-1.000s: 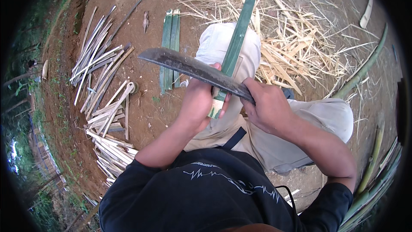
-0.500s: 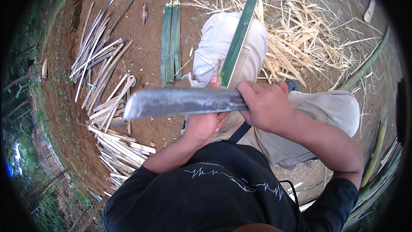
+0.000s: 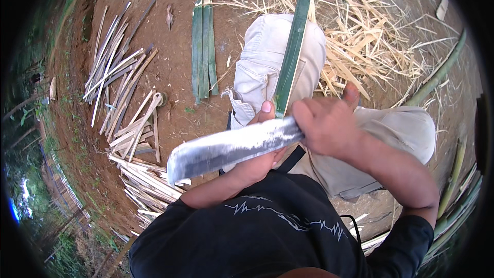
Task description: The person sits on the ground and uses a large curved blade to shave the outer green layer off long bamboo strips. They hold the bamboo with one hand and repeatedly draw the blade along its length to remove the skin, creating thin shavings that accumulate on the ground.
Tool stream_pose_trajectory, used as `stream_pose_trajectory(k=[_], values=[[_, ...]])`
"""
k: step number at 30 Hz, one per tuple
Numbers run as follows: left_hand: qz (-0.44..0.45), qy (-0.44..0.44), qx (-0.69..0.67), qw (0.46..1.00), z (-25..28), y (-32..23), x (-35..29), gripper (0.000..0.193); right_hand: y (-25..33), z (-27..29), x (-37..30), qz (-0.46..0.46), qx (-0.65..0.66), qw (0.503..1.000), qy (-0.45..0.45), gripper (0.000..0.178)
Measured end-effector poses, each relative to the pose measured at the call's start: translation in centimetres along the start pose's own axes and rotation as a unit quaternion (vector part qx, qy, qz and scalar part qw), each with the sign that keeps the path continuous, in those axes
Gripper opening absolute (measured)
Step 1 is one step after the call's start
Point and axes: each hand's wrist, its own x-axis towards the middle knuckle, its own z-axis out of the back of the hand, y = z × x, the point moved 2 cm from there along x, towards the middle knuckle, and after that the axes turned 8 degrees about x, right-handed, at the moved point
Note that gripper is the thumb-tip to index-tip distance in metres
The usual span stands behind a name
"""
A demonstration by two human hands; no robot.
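My right hand [image 3: 328,127] is closed round the grip of a machete, its handle hidden in the fist. The machete's broad grey blade [image 3: 234,148] points left across my lap, its tip lower than its base. A long green bamboo strip [image 3: 292,51] runs from the top of the view over my left knee, its near end by the blade. Partly hidden under the blade, my left hand [image 3: 258,169] is closed on that near end, with its thumb showing along the strip's left side. How blade and strip touch is hidden.
Several green bamboo strips [image 3: 204,51] lie side by side on the brown soil, left of my knee. Pale split sticks [image 3: 141,128] are heaped farther left. Right of the knee spreads a pile of shavings [image 3: 360,46]. Bamboo poles [image 3: 437,74] lie at the far right.
The machete has come nearer my body and its tip has swung down and to the right. The bamboo strip's near end has also shifted slightly toward me.
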Motion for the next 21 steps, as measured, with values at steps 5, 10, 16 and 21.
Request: stream_pose_trajectory(k=[5, 10, 16, 21], values=[[0.021, -0.024, 0.004, 0.999, -1.6, -1.0, -1.4, 0.053, -5.7, 2.6, 2.1, -0.192, -0.025, 0.980, -0.037, 0.023], [0.042, -0.058, 0.004, 0.997, -0.6, -1.6, -0.3, 0.054, 0.3, 1.1, 0.3, -0.030, -0.009, 0.998, 0.052, 0.016], [0.010, -0.025, 0.049, 0.998, 0.6, 0.2, 0.1, 0.053, 0.3, 0.0, 0.2, 0.040, 0.000, 0.999, 0.013, 0.013], [0.005, -0.044, 0.053, 0.998, 0.3, 0.4, 0.4, 0.052, -1.4, 0.3, 0.9, 0.034, -0.024, 0.999, -0.025, 0.013]])
